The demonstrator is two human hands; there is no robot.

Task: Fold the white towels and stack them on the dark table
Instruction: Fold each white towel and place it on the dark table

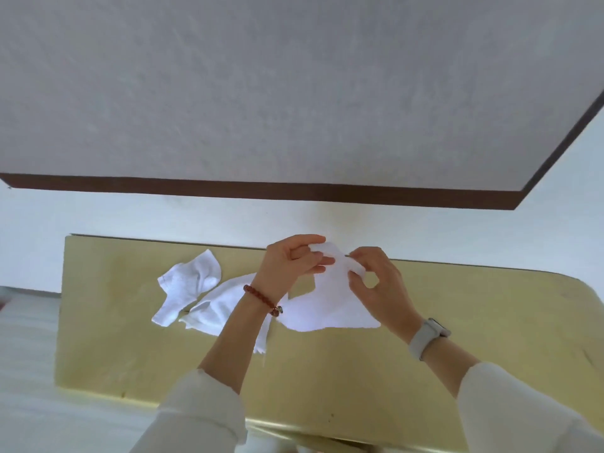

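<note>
Both hands hold one white towel (327, 305) up just above the table (457, 322): the left hand (291, 269) pinches its top edge with curled fingers, and the right hand (376, 282) pinches the same edge just beside it. The cloth hangs below and between them. Left of the left hand, two more crumpled towels (196, 289) lie on the table, touching each other.
</note>
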